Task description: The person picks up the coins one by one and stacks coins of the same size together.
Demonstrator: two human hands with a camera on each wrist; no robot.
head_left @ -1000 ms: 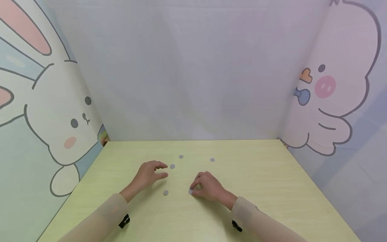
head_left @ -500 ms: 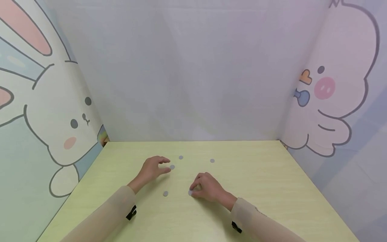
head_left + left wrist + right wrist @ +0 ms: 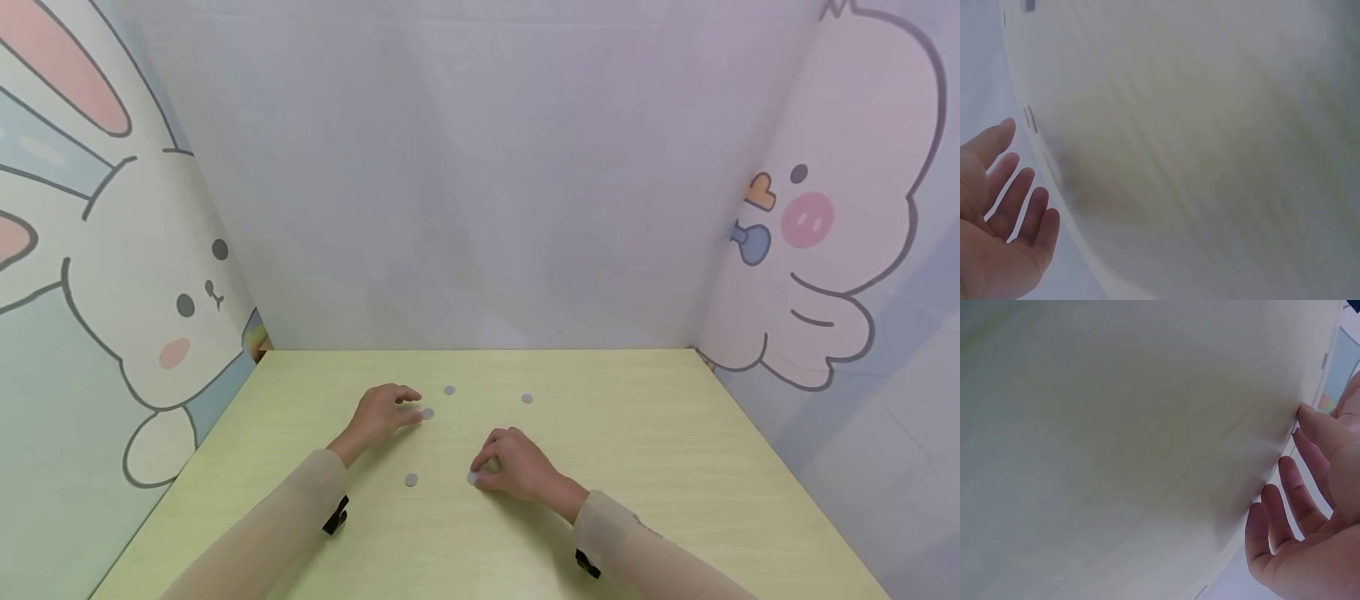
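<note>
My right hand [image 3: 517, 467] pinches a small round grey disc [image 3: 472, 477] flat on the table, between thumb and index finger. The right wrist view shows those fingertips at the table surface, with the disc's thin edge [image 3: 1295, 427] between them. Farther left, my left hand [image 3: 382, 414] hovers low with thumb and fingers spread apart. Its thumb tip is close to a second grey disc [image 3: 428, 413]; whether it touches is unclear. In the left wrist view the left hand [image 3: 1010, 212] is relaxed, with nothing in its grasp, and a disc [image 3: 1030, 119] lies just past the thumb.
Other grey discs lie flat: one behind [image 3: 449, 390], one at the back right [image 3: 527, 398] and one at the front left [image 3: 411, 480]. The pale yellow table [image 3: 637, 433] ends at a plain curtain [image 3: 480, 183]. Cartoon-printed sheets flank both sides.
My left hand has moved forward and right, up to the second disc, its fingers still apart. The right hand stays in place on its disc.
</note>
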